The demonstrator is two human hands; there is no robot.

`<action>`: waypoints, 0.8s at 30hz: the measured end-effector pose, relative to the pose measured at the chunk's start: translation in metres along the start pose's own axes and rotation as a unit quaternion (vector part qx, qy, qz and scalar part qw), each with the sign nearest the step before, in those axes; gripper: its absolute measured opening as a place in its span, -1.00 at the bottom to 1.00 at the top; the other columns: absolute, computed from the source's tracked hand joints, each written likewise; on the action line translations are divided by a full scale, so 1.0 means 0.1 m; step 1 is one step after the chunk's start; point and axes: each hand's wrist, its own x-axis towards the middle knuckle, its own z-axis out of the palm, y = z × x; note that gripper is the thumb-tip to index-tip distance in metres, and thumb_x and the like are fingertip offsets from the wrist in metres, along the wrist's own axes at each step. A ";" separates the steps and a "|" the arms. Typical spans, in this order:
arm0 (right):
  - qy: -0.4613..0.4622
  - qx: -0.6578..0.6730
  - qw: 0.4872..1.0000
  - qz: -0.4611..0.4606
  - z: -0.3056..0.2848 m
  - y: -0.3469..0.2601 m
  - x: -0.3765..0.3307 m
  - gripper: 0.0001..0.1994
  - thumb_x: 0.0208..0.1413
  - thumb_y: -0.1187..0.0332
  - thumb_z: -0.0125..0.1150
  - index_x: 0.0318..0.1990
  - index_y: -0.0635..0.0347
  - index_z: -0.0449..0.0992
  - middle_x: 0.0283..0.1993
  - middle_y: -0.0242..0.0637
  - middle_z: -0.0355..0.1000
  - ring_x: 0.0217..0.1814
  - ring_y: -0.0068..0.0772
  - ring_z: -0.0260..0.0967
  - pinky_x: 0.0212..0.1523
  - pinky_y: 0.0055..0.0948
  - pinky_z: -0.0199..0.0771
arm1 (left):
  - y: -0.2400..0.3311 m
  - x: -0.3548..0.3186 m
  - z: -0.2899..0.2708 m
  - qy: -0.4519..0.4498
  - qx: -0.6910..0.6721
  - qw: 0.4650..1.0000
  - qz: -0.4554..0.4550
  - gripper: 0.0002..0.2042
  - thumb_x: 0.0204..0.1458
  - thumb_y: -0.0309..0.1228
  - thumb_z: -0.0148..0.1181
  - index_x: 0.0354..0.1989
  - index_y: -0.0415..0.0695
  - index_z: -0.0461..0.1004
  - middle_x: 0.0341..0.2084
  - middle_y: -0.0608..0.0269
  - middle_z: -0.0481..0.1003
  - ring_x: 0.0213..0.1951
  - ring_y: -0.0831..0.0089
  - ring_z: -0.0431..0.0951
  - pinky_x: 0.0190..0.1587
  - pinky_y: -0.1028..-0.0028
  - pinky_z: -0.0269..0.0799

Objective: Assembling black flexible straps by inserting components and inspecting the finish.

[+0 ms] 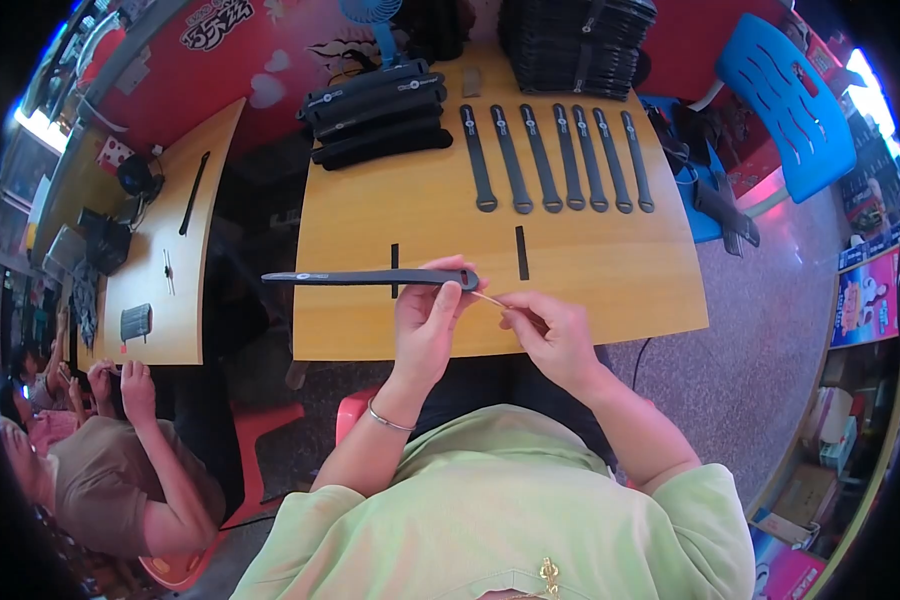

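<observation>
A long black strap (360, 277) with a slotted round end lies across my view above the table's near part. My left hand (425, 325) pinches it near the slotted end, thumb on the near side. Between the closed fingertips of my right hand (552, 335) is a thin light-coloured stick (487, 298), its far tip at the strap's slotted end; whether it enters the strap is hidden. Farther off, several similar straps lie side by side, the middle one (537, 155) with its slotted end toward me. Two short black strips (522, 253) mark the tabletop, one partly behind the held strap.
Bundled black straps (380, 115) are piled at the table's far left, and a tall black stack (575, 50) stands at the back. A blue chair (785, 110) is at right. At left, a co-worker's hands (135, 390) are near another table (175, 290).
</observation>
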 end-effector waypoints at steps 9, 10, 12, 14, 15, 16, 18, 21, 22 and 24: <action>-0.002 -0.013 1.000 -0.015 -0.04 -0.01 0.00 -0.84 0.04 0.57 0.11 -0.20 0.29 0.50 -0.42 -0.21 0.50 -0.41 -0.48 0.51 -0.42 -0.57 0.46 | -0.01 0.02 0.00 0.021 0.003 1.000 0.013 -0.73 0.13 -0.48 0.05 0.00 -0.26 0.34 -0.17 0.14 0.45 -0.12 0.34 0.50 0.02 0.39 0.42; 0.002 -0.012 1.000 -0.014 -0.04 0.00 0.01 -0.84 0.04 0.57 0.11 -0.20 0.29 0.50 -0.42 -0.20 0.50 -0.41 -0.47 0.51 -0.42 -0.57 0.46 | -0.01 0.02 0.00 0.017 0.010 1.000 0.017 -0.74 0.13 -0.49 0.05 0.00 -0.26 0.34 -0.17 0.14 0.45 -0.12 0.35 0.50 0.02 0.39 0.43; 0.007 -0.011 1.000 -0.012 -0.04 0.01 0.00 -0.84 0.05 0.56 0.11 -0.20 0.29 0.50 -0.42 -0.19 0.50 -0.40 -0.47 0.51 -0.42 -0.56 0.46 | -0.02 0.02 0.00 0.012 0.016 1.000 0.019 -0.74 0.13 -0.50 0.05 -0.01 -0.26 0.34 -0.16 0.14 0.44 -0.12 0.35 0.50 0.02 0.39 0.44; 0.005 -0.021 1.000 -0.012 -0.05 0.00 0.01 -0.84 0.05 0.56 0.11 -0.19 0.28 0.51 -0.41 -0.20 0.50 -0.40 -0.46 0.51 -0.42 -0.55 0.47 | -0.03 0.02 0.00 0.017 0.030 0.999 0.031 -0.74 0.13 -0.51 0.05 -0.01 -0.27 0.34 -0.16 0.14 0.45 -0.12 0.35 0.50 0.01 0.39 0.44; 0.006 -0.021 1.000 -0.011 -0.05 0.00 0.01 -0.84 0.05 0.56 0.11 -0.19 0.28 0.51 -0.41 -0.20 0.50 -0.40 -0.46 0.51 -0.42 -0.55 0.47 | -0.04 0.02 0.00 0.017 0.030 0.999 0.031 -0.74 0.13 -0.51 0.05 -0.01 -0.27 0.34 -0.16 0.14 0.45 -0.12 0.35 0.50 0.01 0.39 0.44; 0.007 -0.022 1.000 -0.015 -0.05 0.00 0.01 -0.84 0.05 0.56 0.11 -0.19 0.27 0.51 -0.41 -0.20 0.50 -0.40 -0.45 0.51 -0.42 -0.55 0.46 | -0.04 0.02 -0.01 0.019 0.028 0.999 0.031 -0.75 0.13 -0.52 0.05 -0.02 -0.27 0.35 -0.16 0.14 0.45 -0.13 0.36 0.50 0.01 0.38 0.44; 0.008 -0.024 1.000 -0.018 -0.05 -0.01 0.02 -0.84 0.04 0.55 0.11 -0.19 0.26 0.51 -0.41 -0.21 0.50 -0.40 -0.45 0.51 -0.42 -0.55 0.46 | -0.05 0.03 -0.02 0.022 0.026 0.999 0.032 -0.75 0.12 -0.52 0.05 -0.02 -0.28 0.35 -0.16 0.14 0.45 -0.13 0.36 0.50 0.02 0.38 0.44; 0.006 -0.045 0.999 -0.024 -0.05 -0.01 0.03 -0.84 0.04 0.55 0.12 -0.20 0.25 0.52 -0.41 -0.21 0.50 -0.41 -0.44 0.51 -0.43 -0.54 0.46 | -0.04 0.03 -0.01 0.031 0.036 0.998 0.036 -0.75 0.12 -0.53 0.06 -0.02 -0.28 0.35 -0.16 0.13 0.45 -0.13 0.35 0.50 0.01 0.37 0.44; 0.009 -0.046 0.999 -0.027 -0.05 0.01 0.03 -0.84 0.04 0.54 0.12 -0.21 0.24 0.52 -0.42 -0.21 0.50 -0.41 -0.44 0.51 -0.44 -0.54 0.46 | -0.04 0.03 0.00 0.034 0.043 0.998 0.037 -0.75 0.11 -0.54 0.06 -0.03 -0.29 0.35 -0.17 0.13 0.46 -0.13 0.36 0.50 0.00 0.39 0.44; 0.013 -0.048 0.998 -0.031 -0.06 0.02 0.04 -0.85 0.04 0.54 0.12 -0.21 0.24 0.52 -0.42 -0.21 0.50 -0.41 -0.43 0.51 -0.45 -0.53 0.46 | -0.04 0.03 0.00 0.037 0.049 0.997 0.039 -0.75 0.11 -0.54 0.07 -0.03 -0.29 0.35 -0.17 0.14 0.46 -0.13 0.36 0.50 0.00 0.40 0.44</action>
